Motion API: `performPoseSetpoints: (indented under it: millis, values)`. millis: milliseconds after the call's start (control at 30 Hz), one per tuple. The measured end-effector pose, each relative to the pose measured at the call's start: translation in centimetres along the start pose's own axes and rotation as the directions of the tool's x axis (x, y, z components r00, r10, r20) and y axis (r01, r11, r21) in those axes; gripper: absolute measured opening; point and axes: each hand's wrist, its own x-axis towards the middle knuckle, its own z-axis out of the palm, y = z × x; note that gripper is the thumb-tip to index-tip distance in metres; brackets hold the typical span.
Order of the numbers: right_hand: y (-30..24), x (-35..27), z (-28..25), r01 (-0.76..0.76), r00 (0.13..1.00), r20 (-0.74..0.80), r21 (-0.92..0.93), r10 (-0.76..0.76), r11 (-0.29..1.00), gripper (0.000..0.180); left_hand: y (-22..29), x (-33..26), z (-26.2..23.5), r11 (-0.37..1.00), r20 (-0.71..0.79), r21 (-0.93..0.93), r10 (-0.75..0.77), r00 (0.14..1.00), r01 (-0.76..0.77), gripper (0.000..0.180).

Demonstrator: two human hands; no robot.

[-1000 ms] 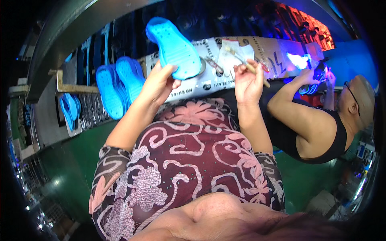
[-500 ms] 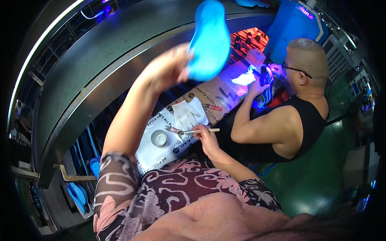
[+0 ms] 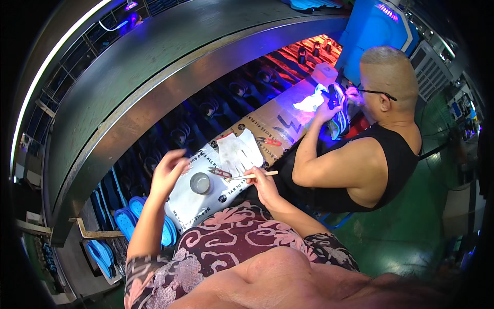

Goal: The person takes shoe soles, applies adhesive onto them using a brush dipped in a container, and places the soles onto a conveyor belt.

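Grey and round, an open-topped cup (image 3: 199, 176) stands on the plastic-wrapped cardboard (image 3: 193, 210) in the head view, the one feed I have from here. I look down into its mouth and see only a grey interior; I cannot tell whether any liquid or paste is in it. To its right I see the wearer's right hand (image 3: 265, 186), fingers pinched around the pale handle of a thin brush (image 3: 270, 173). The bristle end points left, toward the cup but apart from it. The left hand (image 3: 167, 172) hangs to the left of the cup, fingers loosely spread and slightly blurred, holding nothing that I can see. Blue shoe soles (image 3: 125, 222) lie bunched beside the left forearm, and another blue pair (image 3: 100, 256) rests farther left on a grey surface. Beyond the brush I make out small thread snips (image 3: 220, 172), a crumpled white glove (image 3: 239, 153) and red-handled snips (image 3: 270, 141). On my right, a co-worker (image 3: 355, 159) in a black sleeveless top holds a sandal (image 3: 338, 116) under violet light.
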Motion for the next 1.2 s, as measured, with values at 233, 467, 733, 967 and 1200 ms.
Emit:
performPoseSetpoints:
  millis: [233, 467, 733, 967, 1200]
  values:
    - [1.7, 0.3, 4.5, -0.083, 0.981, 0.175, -0.005, 0.083, 0.997, 0.031, -10.9, -22.2, -14.2, 0.308, -0.685, 0.728, 0.274, 0.676, 0.613, 0.051]
    - [3.8, 0.8, 8.1, -0.046, 0.965, 0.251, -0.121, 0.075, 0.992, 0.031, -12.1, -25.7, -13.3, 0.402, -0.791, 0.61, 0.266, 0.55, 0.683, 0.05]
    - [3.5, 1.9, 3.8, -0.081, 0.981, 0.161, -0.157, 0.106, 0.984, 0.031, -14.3, -27.5, -13.0, 0.357, -0.828, 0.447, -0.181, 0.531, 0.82, 0.045]
    - [2.6, 2.1, 7.1, -0.085, 0.962, 0.241, -0.184, 0.128, 0.979, 0.033, -10.5, -27.7, -11.3, 0.732, -0.441, -0.648, -0.585, 0.68, 0.21, 0.037]
    - [-0.4, 0.5, 10.9, 0.066, 0.911, 0.411, -0.214, 0.029, 0.975, 0.033, -6.7, -19.5, -3.6, 0.916, -0.632, -0.391, -0.338, 0.698, 0.089, 0.054]
